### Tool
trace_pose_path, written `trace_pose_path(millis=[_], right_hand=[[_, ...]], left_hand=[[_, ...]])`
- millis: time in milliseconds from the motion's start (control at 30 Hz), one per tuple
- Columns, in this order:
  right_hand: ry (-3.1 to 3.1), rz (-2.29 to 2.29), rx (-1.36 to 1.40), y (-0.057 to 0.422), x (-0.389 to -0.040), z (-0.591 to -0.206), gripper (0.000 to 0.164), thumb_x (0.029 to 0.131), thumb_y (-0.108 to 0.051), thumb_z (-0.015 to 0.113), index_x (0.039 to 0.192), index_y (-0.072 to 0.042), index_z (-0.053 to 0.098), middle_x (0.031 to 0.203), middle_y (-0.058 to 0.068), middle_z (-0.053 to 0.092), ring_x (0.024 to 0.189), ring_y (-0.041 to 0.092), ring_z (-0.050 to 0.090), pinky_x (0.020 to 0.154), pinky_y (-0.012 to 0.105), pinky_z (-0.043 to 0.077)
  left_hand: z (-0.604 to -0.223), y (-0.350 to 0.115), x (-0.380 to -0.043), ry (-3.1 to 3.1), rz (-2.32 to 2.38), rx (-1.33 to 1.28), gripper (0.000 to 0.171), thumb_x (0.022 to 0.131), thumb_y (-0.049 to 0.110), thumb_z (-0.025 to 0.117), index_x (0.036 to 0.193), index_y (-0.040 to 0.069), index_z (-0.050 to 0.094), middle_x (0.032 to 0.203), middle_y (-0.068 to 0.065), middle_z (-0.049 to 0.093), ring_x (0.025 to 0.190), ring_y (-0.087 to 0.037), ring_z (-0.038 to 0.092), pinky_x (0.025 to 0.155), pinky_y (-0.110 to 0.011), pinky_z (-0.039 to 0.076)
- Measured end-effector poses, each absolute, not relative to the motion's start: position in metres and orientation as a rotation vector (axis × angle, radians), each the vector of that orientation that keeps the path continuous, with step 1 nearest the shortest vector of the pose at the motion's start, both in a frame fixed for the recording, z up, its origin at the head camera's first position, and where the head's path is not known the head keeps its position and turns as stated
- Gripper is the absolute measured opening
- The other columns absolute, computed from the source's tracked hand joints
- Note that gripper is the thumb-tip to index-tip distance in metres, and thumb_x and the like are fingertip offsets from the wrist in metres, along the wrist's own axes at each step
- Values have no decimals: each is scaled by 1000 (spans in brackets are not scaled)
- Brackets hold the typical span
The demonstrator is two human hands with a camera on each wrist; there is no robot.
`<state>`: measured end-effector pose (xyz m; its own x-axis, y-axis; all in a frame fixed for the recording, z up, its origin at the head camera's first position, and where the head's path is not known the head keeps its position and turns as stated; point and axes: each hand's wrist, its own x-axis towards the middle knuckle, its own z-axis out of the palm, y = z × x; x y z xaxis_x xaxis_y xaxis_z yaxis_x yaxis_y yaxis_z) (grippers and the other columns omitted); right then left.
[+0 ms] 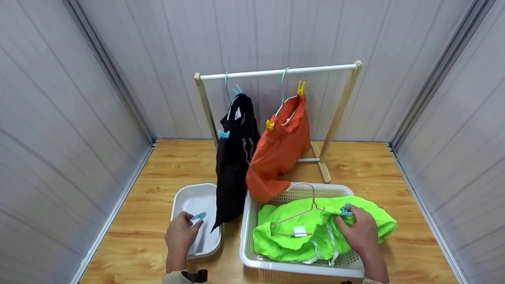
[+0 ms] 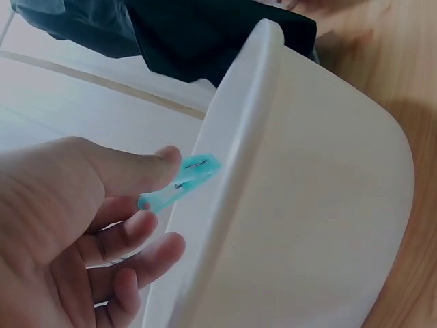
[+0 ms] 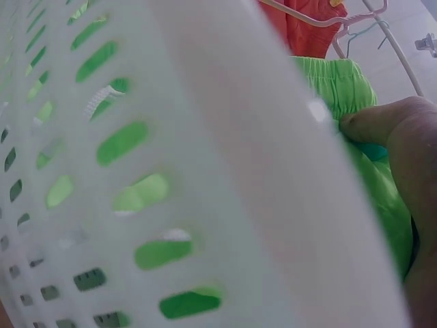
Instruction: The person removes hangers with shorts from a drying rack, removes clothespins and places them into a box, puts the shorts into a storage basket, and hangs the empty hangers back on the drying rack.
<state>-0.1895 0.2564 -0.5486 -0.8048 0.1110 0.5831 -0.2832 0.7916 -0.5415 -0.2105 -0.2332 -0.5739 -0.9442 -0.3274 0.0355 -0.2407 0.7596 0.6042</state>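
Between thumb and fingers, my left hand pinches a light blue clothespin above the white basin. My right hand grips another blue clothespin at the gathered waistband of a bright green garment with white drawstrings. In the right wrist view the thumb presses on the waistband, and most of that clothespin is hidden. A pink hanger lies in the opening of the garment, its hook upward. The garment rests in a white perforated basket and spills over its right side.
Behind the basket stands a wooden rack with a white bar. From it hang a black garment with blue clothespins and an orange garment with yellow ones. Both hang close to the basket. Panel walls enclose the wooden tabletop.
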Motion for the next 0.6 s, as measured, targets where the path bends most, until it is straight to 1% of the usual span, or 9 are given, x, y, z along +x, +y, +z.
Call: trace_pose_path(millis=[100,167,300,367,433,533,600], right_hand=[[-2365,842,138,256,-191,-549,27,68,-9,84,72,-13,58,67,-1,56,62,18,52,59,41,41],[-2364,836,139,257,-192,-550,27,68,-10,83,71,-13,57,66,-2,55,61,18,51,58,41,40],[-2373,832,103,258,-190,-550,27,67,-10,83,70,-12,56,65,-1,54,60,18,49,56,40,39],[-2377,832,91,258,-188,-550,27,67,-10,84,70,-12,56,65,-1,53,59,18,48,56,40,39],[-2383,830,92,258,-187,-550,28,68,-11,83,71,-13,56,65,-1,53,59,18,48,56,39,38],[-2381,824,110,256,-187,-551,28,68,-12,83,70,-13,55,65,-1,53,60,18,49,56,40,39],[-2375,823,118,255,-187,-552,28,67,-11,83,70,-13,55,65,-1,53,60,19,49,56,40,38]], left_hand=[[-577,-234,-211,-2760,-939,460,38,80,26,79,104,1,65,76,-3,60,64,-20,55,56,-39,43],[-577,-234,-213,-2731,-944,461,38,81,24,78,108,2,65,78,-4,62,65,-22,57,57,-41,44],[-578,-230,-220,-2699,-970,479,43,83,20,75,121,2,63,92,-10,68,78,-29,62,63,-45,48],[-578,-229,-221,-2682,-976,494,43,84,18,74,123,3,63,97,-11,69,81,-30,63,64,-45,49],[-578,-228,-220,-2663,-974,500,38,85,17,72,119,2,65,96,-11,69,80,-30,63,62,-45,49],[-577,-229,-216,-2641,-962,503,25,87,16,69,108,4,70,88,-8,69,72,-27,62,58,-42,46],[-578,-229,-211,-2642,-961,494,19,88,16,67,102,4,72,84,-6,68,69,-26,60,58,-41,45]])
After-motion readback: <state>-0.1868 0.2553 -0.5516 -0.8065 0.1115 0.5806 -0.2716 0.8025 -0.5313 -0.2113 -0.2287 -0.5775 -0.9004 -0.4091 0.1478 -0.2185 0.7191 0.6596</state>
